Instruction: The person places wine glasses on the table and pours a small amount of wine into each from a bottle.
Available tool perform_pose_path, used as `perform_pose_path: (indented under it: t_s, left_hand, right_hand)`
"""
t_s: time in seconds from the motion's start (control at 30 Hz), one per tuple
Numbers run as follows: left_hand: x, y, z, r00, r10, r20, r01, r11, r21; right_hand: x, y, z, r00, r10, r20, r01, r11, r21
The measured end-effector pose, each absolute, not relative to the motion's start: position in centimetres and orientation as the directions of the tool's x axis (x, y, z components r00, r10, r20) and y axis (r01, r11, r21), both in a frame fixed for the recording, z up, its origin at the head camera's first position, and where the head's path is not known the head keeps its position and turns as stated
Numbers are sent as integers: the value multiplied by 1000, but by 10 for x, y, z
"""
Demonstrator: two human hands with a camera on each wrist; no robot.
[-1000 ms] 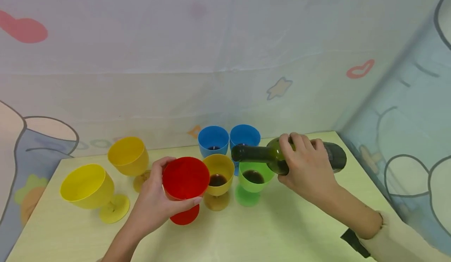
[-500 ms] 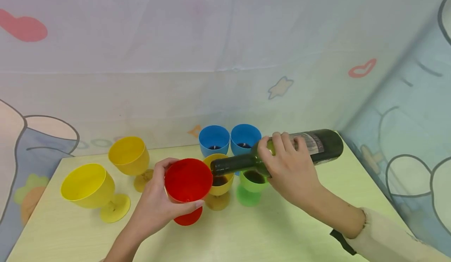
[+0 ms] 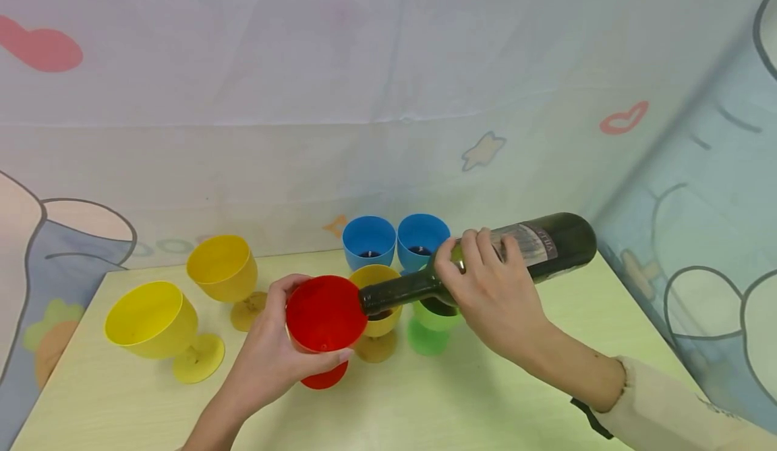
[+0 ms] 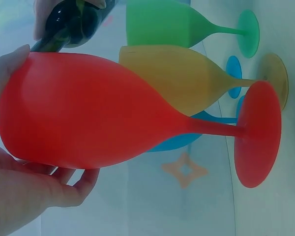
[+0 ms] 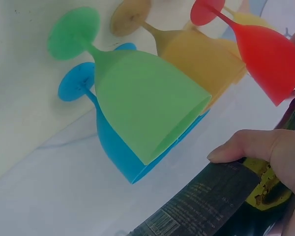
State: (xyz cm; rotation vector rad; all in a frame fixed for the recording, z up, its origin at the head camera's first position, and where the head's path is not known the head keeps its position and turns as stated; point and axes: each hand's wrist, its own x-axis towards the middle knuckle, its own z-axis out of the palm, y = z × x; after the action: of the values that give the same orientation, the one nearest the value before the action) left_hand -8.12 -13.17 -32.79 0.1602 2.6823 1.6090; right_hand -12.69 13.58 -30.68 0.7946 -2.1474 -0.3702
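Note:
My left hand grips the bowl of a red plastic goblet, thumb on the near side and fingers behind. No liquid is visible in its bowl. In my right hand is a green glass wine bottle, tilted mouth-down to the left. Its mouth meets the right rim of the red goblet; in the left wrist view the neck is at that rim. Behind the bottle stand an amber goblet and a green goblet, both with dark liquid inside and partly covered.
Two blue goblets with a little dark liquid stand at the back, against the patterned cloth. At the left of the pale table are a yellow goblet and a darker yellow one.
My right hand has moved left with the bottle, bringing its mouth from over the green goblet to the red goblet's rim. The bottle's base has risen. The red goblet has shifted slightly right.

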Motion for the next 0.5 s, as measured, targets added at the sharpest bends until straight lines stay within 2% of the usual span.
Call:
perform_pose_path:
  t_s: [0.23, 0.5]
  left_hand:
    - [-80, -131, -328, -995, 93, 31, 71, 470, 880]
    - [-80, -130, -331, -992, 101, 73, 112, 467, 877]
  right_hand:
    - [-125, 134, -305, -509, -663, 549, -410, 748, 522]
    - [-124, 134, -305, -528, -669, 524, -420, 742, 524]
